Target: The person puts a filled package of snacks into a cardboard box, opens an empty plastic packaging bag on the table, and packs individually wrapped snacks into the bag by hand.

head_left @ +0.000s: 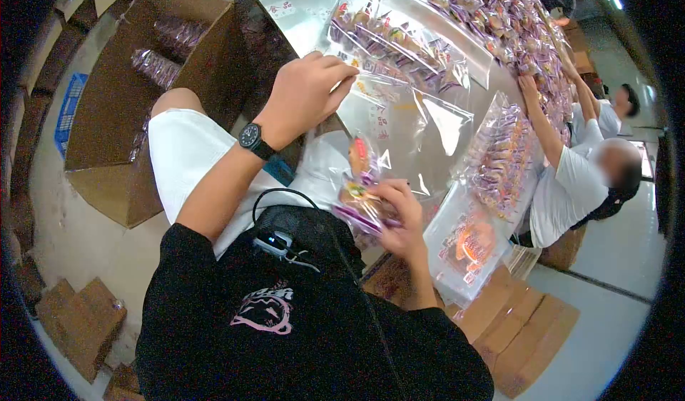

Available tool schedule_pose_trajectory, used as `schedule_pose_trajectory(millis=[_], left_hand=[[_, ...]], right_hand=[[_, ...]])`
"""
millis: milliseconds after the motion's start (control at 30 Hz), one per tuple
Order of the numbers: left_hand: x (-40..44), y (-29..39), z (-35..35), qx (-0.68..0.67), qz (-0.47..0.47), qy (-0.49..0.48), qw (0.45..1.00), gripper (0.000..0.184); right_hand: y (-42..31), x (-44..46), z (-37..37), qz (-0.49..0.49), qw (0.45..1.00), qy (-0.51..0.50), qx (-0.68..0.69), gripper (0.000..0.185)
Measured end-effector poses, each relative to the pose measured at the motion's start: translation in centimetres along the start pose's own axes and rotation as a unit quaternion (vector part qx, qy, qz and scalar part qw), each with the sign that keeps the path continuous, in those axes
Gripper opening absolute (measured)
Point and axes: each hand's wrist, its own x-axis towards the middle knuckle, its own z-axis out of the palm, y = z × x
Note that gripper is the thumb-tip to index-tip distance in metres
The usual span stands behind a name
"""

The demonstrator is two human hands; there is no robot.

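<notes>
My left hand [305, 95], with a black watch on its wrist, pinches the edge of a large clear plastic bag [410, 112] stretched above the metal table [285, 5]. My right hand [403, 219] is closed around small wrapped pastries [364, 190] in clear-and-purple packets, held low beside the bag. How many it holds is hard to make out, as they are blurred. Beyond the clear bag lies a filled bag [399, 37] of similar packets in rows. Another filled bag [503, 155] rests to the right of my hands.
Printed flat bags [467, 247] lie near the table's right edge. A heap of loose packets [492, 8] covers the far side. An open carton [96, 115] with filled bags stands left. Two co-workers in white shirts [571, 190] reach into the heap.
</notes>
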Motion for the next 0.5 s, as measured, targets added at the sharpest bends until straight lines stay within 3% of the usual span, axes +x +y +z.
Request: schedule_pose_trajectory(millis=[133, 367, 500], left_hand=[[0.9, 0.7, -0.7, -0.070, -0.062, 0.040, 0.995, 0.014], [-1.4, 0.9, -0.4, -0.198, -0.039, 0.104, 0.974, 0.018], [-3.0, 0.7, -0.3, -0.278, 0.015, 0.028, 0.960, 0.027]], right_hand=[[2.7, 3.2, 2.7, 0.016, 0.988, 0.053, -0.146, 0.044], [5.6, 10.0, 1.3, 0.033, 0.926, 0.217, -0.306, 0.042], [5.9, 11.3, 1.8, 0.027, 0.888, 0.266, -0.373, 0.033]])
